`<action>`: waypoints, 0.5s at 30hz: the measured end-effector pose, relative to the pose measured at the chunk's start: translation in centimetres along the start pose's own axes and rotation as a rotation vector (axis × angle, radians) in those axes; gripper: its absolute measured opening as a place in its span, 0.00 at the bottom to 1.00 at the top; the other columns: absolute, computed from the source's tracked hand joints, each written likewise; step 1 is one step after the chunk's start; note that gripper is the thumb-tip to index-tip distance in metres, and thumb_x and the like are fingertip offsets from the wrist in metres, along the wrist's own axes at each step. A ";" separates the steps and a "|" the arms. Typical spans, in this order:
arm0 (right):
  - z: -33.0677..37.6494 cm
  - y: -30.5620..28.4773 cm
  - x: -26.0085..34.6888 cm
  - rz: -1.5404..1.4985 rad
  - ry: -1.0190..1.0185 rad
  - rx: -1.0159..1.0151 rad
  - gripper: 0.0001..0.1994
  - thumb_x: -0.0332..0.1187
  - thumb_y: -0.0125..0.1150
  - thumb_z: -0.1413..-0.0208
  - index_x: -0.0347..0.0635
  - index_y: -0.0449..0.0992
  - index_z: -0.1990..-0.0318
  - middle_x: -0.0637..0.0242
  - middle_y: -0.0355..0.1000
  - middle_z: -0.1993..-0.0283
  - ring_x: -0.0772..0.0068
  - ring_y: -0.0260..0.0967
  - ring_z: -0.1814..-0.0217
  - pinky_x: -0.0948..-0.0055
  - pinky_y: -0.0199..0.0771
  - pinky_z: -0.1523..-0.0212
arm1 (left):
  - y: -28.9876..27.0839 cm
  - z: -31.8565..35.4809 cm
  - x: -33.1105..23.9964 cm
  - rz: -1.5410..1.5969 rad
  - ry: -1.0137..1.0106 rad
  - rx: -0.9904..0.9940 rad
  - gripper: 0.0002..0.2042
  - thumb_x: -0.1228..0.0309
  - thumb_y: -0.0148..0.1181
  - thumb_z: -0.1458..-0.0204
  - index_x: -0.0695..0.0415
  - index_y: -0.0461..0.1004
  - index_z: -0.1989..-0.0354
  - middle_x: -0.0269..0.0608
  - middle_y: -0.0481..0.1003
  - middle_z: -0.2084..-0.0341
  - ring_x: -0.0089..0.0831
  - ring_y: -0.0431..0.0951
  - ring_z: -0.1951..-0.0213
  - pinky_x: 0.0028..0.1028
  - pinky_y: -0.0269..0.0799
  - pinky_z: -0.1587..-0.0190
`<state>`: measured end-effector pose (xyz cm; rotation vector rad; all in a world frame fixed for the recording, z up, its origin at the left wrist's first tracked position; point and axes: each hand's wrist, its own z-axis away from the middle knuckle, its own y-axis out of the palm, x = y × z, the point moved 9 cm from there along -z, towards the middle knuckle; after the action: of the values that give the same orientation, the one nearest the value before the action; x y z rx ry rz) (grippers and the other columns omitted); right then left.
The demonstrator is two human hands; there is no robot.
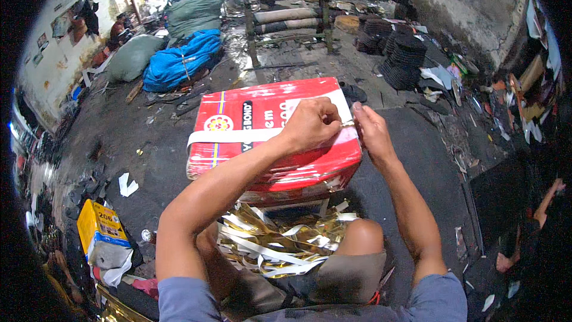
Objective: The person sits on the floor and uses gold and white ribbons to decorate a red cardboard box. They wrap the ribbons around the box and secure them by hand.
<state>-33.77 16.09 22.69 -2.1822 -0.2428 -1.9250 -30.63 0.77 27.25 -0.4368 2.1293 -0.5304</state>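
I'm seeing the red box (pixel 229 158) sitting at twelve o'clock from the knees (pixel 364 237), likely as a bench, left hand (pixel 311 123) narrowly pinching a small strip (pixel 347 123) at its three o'clock, right hand (pixel 373 133) beside, grip unclear.

Short blue-grey sleeves (pixel 187 300) and brownish-grey shorts (pixel 350 277) are worn; the 2 hands (pixel 311 124) are bare.

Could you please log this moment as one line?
left hand: fingers curled, over red box | right hand: at box's right edge | gold-and-white strips: between knees
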 end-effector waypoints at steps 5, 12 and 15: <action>-1.2 -1.7 -0.6 0.228 -0.313 -0.075 0.17 0.42 0.60 0.32 0.44 0.72 0.73 0.78 0.64 0.77 0.86 0.57 0.78 0.76 0.56 0.78 | 1.2 -0.5 -1.0 0.049 0.009 -0.070 0.06 0.72 0.66 0.50 0.64 0.81 0.72 0.46 0.77 0.75 0.34 0.79 0.71 0.32 0.74 0.66; 0.6 0.5 -4.0 -0.535 0.209 0.060 0.12 0.42 0.63 0.33 0.52 0.70 0.68 0.83 0.58 0.81 0.92 0.48 0.87 0.82 0.43 0.90 | 0.8 0.5 -1.9 0.091 0.030 -0.109 0.06 0.74 0.67 0.49 0.64 0.80 0.72 0.46 0.76 0.75 0.33 0.77 0.71 0.32 0.71 0.67; 0.8 0.5 -5.3 -0.680 0.298 0.051 0.11 0.41 0.64 0.34 0.53 0.70 0.66 0.84 0.58 0.81 0.92 0.48 0.88 0.83 0.42 0.91 | 1.2 0.0 -1.8 0.136 0.031 -0.104 0.05 0.74 0.67 0.49 0.64 0.81 0.72 0.45 0.76 0.75 0.33 0.77 0.71 0.32 0.71 0.67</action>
<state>-33.57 15.97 17.28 -1.8809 -1.0761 -2.5025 -29.75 2.67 27.85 -0.3409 2.2050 -0.3522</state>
